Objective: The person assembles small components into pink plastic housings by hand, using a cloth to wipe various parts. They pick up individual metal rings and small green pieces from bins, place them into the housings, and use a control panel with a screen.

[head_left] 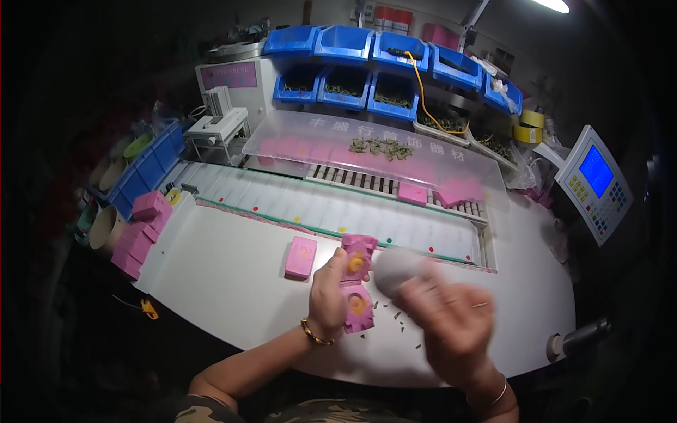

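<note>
The left hand's [328, 296] fingers are curled together around the open pink case [357, 282], thumb pressed on the upper half near its yellow centre, pinning the case to the white worktable [226, 275]. The case lies hinged open, one half toward twelve o'clock and the other toward six, each showing a yellow patch in its middle. The right hand [451, 321] is heavily blurred; it seems to be wrapped around a pale grey rounded object [396, 271], but whether its fingers are clamped tight or loose cannot be told.

As a judgement, the main risk lies in that fast right hand: the grey object sits just at three o'clock of the case, and a careless stroke could knock the case askew or catch the left thumb. The small dark bits [395, 321] scattered on the table around five o'clock of the case could also be swept off the edge.

The left forearm comes in from the lower edge, angled toward one o'clock, wrist bent with a gold bracelet [315, 333] showing. The right forearm rises from five o'clock, its wrist carrying a thin bangle [493, 398].

A closed pink case [301, 256] lies at nine o'clock of the open one, well apart from a stack of pink cases [141, 233] at the table's left edge. Beyond, toward twelve o'clock, run a roller conveyor [367, 183] and blue bins [367, 63].
</note>
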Demonstrator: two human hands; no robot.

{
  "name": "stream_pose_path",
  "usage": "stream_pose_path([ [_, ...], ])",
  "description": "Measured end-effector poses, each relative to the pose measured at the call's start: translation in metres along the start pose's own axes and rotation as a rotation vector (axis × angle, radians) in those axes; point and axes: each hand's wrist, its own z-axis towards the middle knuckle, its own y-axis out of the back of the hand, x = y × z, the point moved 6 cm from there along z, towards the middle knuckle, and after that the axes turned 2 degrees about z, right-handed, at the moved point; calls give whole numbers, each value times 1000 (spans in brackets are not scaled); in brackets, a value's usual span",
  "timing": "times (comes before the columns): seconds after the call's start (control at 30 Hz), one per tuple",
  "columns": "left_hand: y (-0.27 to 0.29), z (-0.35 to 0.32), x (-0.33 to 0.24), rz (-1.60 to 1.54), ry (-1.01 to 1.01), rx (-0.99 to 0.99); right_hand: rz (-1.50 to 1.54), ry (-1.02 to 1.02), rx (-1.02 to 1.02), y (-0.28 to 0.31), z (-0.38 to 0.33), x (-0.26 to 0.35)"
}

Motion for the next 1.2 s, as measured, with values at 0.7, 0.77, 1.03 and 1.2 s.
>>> stream_pose_path([
  [0.7, 7, -12, -32, 125, -341, 49, -115, 53, -40, 25, 6, 11],
  [0.77, -3, -12, -40, 232, -468, 14, -122, 128, 59, 22, 9, 28],
  [1.03, 33, 16, -36, 62, -375, -143, -155, 93, 218, -14, -25, -4],
  [1.2, 39, 17, -24, -32, -47, -40, -204, -113, 321, -24, -50, -52],
])
